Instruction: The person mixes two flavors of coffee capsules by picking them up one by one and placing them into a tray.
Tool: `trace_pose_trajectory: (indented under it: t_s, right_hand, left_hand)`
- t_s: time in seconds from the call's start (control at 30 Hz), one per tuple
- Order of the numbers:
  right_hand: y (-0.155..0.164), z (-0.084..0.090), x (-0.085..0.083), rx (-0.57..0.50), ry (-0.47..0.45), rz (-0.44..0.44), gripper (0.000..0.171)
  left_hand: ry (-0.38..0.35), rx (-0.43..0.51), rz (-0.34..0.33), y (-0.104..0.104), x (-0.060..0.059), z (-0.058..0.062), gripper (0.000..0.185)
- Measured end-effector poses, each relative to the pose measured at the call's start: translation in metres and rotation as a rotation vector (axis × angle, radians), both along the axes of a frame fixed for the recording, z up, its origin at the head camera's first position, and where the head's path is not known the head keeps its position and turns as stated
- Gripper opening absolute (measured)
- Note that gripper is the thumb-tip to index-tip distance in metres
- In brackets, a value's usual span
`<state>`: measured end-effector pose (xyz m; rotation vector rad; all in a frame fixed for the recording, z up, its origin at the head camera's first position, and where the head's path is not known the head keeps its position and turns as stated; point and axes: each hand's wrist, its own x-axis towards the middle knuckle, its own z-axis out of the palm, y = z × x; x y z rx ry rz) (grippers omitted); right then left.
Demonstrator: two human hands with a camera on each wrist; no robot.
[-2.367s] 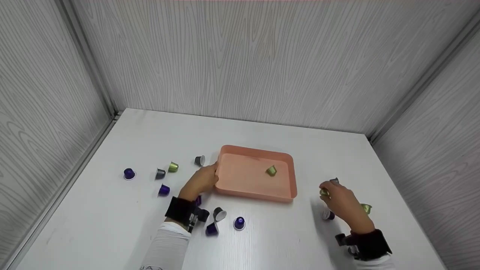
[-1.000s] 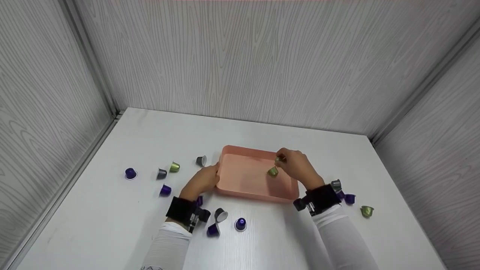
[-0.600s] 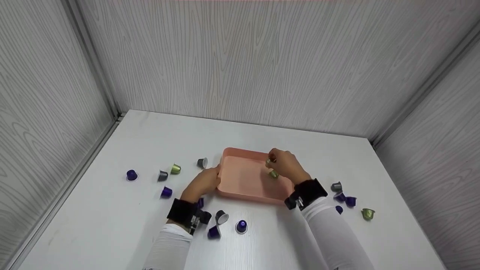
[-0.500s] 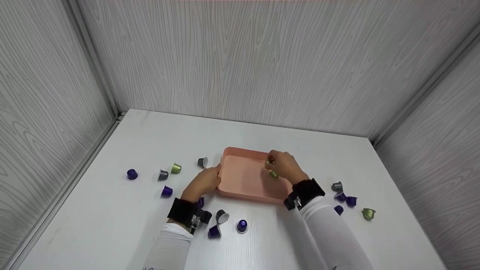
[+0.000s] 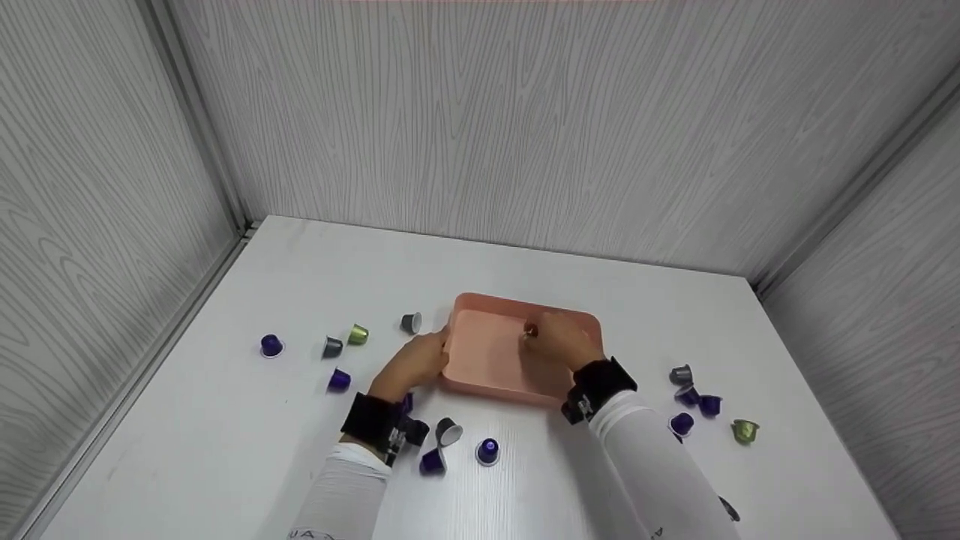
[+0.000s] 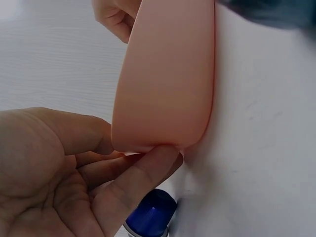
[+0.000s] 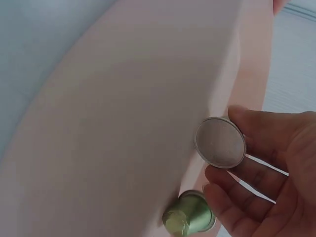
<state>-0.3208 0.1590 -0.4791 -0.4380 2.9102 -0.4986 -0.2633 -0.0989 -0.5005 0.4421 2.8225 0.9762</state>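
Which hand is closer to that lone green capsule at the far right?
The right hand, over the pink tray; the green capsule lies well off. The left hand is farther, at the tray's left edge.

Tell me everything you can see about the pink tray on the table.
The pink tray is a shallow rectangle with rounded corners and a low raised rim, matte and smooth like plastic. It sits flat near the middle of the white table. The left hand grips its left edge, fingers under the rim. The right hand is over its inside, pinching a foil-topped capsule; a green capsule lies on the tray floor beside it.
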Motion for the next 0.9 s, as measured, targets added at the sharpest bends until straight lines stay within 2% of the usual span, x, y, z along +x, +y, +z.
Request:
trace_pose_trajectory:
  t_s: [0.17,0.3,0.4,0.6,0.73,0.9]
  right_hand:
    - [0.003,0.003,0.004,-0.048,-0.008,0.018,0.033]
    - [0.011,0.009,0.008,0.001,0.053,0.045,0.035]
    - [0.017,0.015,0.010,-0.002,0.089,0.057,0.039]
    - [0.036,0.027,0.026,-0.123,0.095,0.068,0.036]
    - [0.050,0.028,0.040,-0.125,0.151,0.086,0.037]
    - [0.070,0.023,0.057,-0.119,0.209,0.070,0.036]
  left_hand:
    - [0.002,0.009,0.007,-0.001,0.001,-0.003,0.050]
    - [-0.005,0.020,0.003,-0.001,0.002,-0.004,0.053]
    - [0.001,0.023,0.011,-0.002,0.000,-0.003,0.055]
    - [0.006,0.018,0.013,-0.004,-0.002,-0.001,0.050]
    - [0.012,0.029,0.010,-0.005,-0.002,-0.001,0.048]
    - [0.022,0.031,-0.006,0.000,-0.002,-0.004,0.047]
